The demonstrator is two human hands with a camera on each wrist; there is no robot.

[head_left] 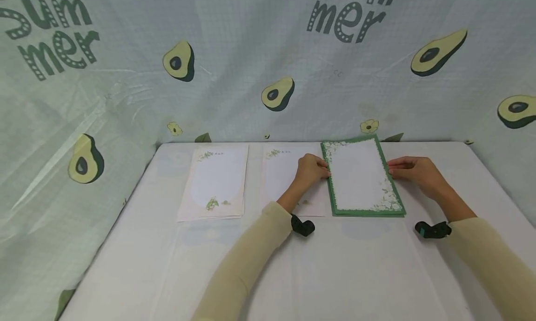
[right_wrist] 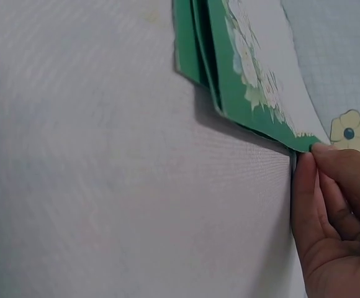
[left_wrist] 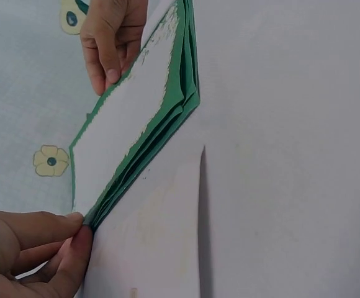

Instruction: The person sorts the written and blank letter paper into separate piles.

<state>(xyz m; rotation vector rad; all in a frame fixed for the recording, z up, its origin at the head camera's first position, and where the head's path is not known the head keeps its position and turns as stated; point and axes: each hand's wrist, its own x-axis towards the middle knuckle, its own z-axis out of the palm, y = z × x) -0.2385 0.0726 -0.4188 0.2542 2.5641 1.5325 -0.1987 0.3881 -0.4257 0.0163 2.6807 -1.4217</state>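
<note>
A stack of green-bordered paper sheets (head_left: 360, 174) with white flowers printed at its corners lies at the right of the table's far side. My left hand (head_left: 311, 171) pinches its left edge between thumb and fingers. On the opposite edge, my right hand (head_left: 416, 172) pinches the sheets between thumb and fingertips. The left wrist view shows several green layers (left_wrist: 161, 127) slightly fanned apart along the near side. Loose lower corners of the green sheets (right_wrist: 195, 59) also show in the right wrist view. Beneath my left hand and forearm, a pale pink sheet (head_left: 278, 172) is partly covered.
Another pile of pale pink sheets (head_left: 217, 183) with a leafy print lies farther left. The white-covered table (head_left: 356, 270) meets a hanging cloth (head_left: 234, 46) printed with avocados at its far edge. A black wrist device (head_left: 433, 230) sits at each cuff.
</note>
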